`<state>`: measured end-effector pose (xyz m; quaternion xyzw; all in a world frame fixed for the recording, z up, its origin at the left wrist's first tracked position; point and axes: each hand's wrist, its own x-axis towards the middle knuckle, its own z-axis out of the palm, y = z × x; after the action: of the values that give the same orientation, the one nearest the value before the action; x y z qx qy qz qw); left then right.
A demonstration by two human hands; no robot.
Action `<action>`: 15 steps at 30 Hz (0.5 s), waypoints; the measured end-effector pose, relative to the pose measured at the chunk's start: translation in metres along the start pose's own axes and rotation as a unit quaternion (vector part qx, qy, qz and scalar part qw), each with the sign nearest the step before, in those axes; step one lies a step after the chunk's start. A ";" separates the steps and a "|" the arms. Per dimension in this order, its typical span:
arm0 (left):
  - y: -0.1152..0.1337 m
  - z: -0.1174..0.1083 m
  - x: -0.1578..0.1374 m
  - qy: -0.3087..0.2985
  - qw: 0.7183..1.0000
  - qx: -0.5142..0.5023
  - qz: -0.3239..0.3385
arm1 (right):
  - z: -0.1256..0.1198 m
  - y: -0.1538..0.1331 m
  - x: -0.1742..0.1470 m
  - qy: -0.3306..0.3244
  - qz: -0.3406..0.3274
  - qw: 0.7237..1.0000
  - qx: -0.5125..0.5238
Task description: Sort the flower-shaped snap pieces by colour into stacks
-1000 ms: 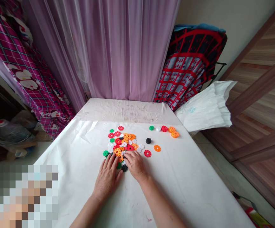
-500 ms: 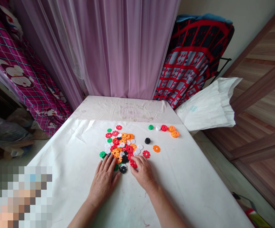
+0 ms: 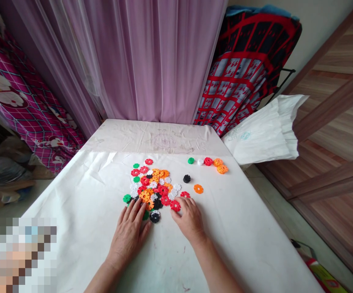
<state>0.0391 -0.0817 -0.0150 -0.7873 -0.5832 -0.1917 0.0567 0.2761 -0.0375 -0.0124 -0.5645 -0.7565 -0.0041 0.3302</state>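
A loose pile of flower-shaped plastic snowflake discs, with a bunch of white discs point(image 3: 134, 189) at its left side, lies on the white-covered table. My left hand point(image 3: 127, 228) rests flat at the pile's near edge, its fingertips against an orange disc point(image 3: 149, 204). A black disc point(image 3: 154, 217) lies just beyond my left thumb. My right hand point(image 3: 190, 219) is at the pile's right side, fingers curled and thumb at the edge of a red disc point(image 3: 175, 205). Another red disc point(image 3: 185, 195) lies just past those fingers, partly covered.
Toward the far right sit small groups sorted by colour: green discs point(image 3: 191, 160), white discs point(image 3: 200, 162), red discs point(image 3: 208, 161) and orange discs point(image 3: 222, 169). Black discs point(image 3: 187, 178) and one orange disc point(image 3: 198, 189) lie nearer. A white bag point(image 3: 264, 134) hangs at the table's right edge.
My right hand has moved slightly right, drawing the red disc away from the pile. My left hand stays in place. The view has shifted a little.
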 end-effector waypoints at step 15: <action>0.001 -0.002 0.000 -0.014 1.000 -0.005 -0.007 | 0.002 0.011 0.002 0.081 0.084 0.990 0.075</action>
<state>0.0394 -0.0823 -0.0127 -0.7863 -0.5883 -0.1834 0.0434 0.2840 -0.0307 -0.0168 -0.5980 -0.6750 0.0344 0.4307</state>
